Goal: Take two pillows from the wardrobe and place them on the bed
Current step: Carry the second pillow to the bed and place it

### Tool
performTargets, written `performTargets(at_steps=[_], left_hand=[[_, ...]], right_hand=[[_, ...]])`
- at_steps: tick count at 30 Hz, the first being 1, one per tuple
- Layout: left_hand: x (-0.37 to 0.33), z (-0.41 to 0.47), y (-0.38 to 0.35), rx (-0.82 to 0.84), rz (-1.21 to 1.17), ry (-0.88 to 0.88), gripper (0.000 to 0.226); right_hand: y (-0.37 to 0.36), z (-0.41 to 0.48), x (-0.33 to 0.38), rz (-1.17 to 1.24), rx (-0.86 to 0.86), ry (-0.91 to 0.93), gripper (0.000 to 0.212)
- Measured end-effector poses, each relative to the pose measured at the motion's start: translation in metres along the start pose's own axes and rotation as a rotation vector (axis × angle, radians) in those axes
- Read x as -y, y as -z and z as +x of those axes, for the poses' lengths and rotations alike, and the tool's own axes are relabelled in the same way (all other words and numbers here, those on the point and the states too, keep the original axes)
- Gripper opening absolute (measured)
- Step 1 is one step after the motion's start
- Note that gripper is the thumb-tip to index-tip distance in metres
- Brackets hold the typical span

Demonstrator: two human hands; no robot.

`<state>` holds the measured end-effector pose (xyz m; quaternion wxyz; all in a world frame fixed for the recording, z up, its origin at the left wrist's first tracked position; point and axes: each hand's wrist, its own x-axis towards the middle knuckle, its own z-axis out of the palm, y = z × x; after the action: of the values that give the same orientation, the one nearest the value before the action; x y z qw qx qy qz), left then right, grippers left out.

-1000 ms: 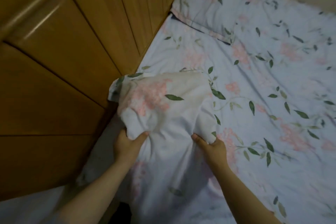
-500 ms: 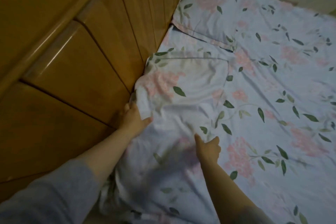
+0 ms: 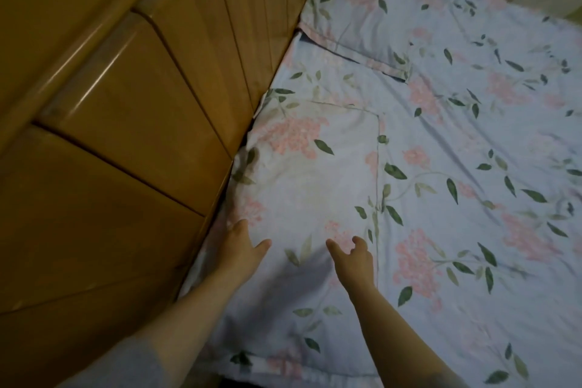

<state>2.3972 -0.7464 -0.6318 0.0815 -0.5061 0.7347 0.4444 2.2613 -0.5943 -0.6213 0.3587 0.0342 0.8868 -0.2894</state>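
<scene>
Near floral-print fabric pillow (image 3: pixel 315 173) – flat on floral-sheeted bed (image 3: pixel 472 198), against wooden headboard (image 3: pixel 157 104) | second floral pillow (image 3: pixel 362 9) beyond | your left hand (image 3: pixel 239 246) and right hand (image 3: pixel 352 258) – fingers spread, holding nothing

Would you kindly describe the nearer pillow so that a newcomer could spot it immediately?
Start at the wooden headboard along the left of the floral bed sheet. Two matching floral pillows lie against it; the nearer pillow lies just beyond both hands, the left hand at its near left edge. Unlike the far pillow, it is nearest the camera.
</scene>
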Motion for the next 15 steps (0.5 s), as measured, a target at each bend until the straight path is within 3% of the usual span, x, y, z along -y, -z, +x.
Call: performTargets(at_steps=[6,9,12,15], left_hand=[[0.051,0.012,-0.031,-0.001,0.030,0.197,0.092],[0.064,0.021,-0.044,-0.060,0.009,0.247,0.088],[0.068,0.032,-0.052,-0.146,-0.090,0.203,0.075],[0.057,0.036,-0.056,-0.171,-0.231,0.109,0.060]], right_hand=[[0.003,0.040,-0.037,-0.132,-0.005,-0.007,0.086],[0.005,0.061,-0.049,-0.131,-0.004,0.000,0.092],[0.001,0.083,-0.054,0.060,-0.008,0.007,0.098],[-0.010,0.094,-0.052,0.148,0.009,0.035,0.088]])
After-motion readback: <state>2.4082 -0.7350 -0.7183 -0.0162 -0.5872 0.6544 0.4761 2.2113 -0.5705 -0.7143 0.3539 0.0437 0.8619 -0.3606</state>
